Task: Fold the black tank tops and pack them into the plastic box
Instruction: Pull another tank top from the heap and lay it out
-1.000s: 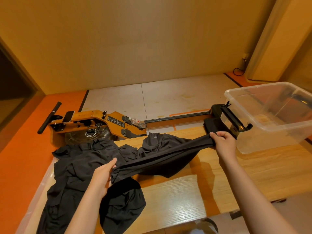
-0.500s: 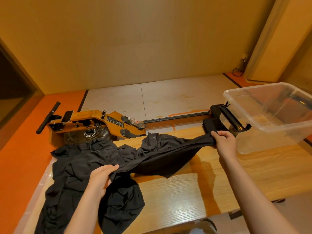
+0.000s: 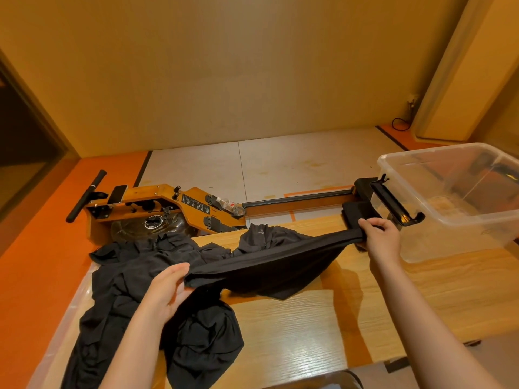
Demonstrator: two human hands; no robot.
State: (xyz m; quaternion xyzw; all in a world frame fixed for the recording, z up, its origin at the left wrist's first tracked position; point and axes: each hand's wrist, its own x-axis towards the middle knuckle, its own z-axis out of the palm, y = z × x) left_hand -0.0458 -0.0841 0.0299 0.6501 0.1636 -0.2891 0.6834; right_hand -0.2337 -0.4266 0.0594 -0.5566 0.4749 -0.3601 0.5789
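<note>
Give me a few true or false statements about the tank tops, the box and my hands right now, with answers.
1. The left hand and right hand hold one black tank top stretched between them. True.
2. The plastic box holds folded tops. False: no tops show inside it.
3. A pile of black tops lies on the table by the left hand. True.
4. The right hand rests inside the box. False: it grips the top's end outside the box.

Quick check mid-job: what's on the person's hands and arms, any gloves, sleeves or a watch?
Nothing worn that shows. The left hand and right hand are bare, with no gloves or rings visible. The left forearm and right forearm are bare down to the frame's bottom edge: no sleeves, watch or bands in view.
</note>
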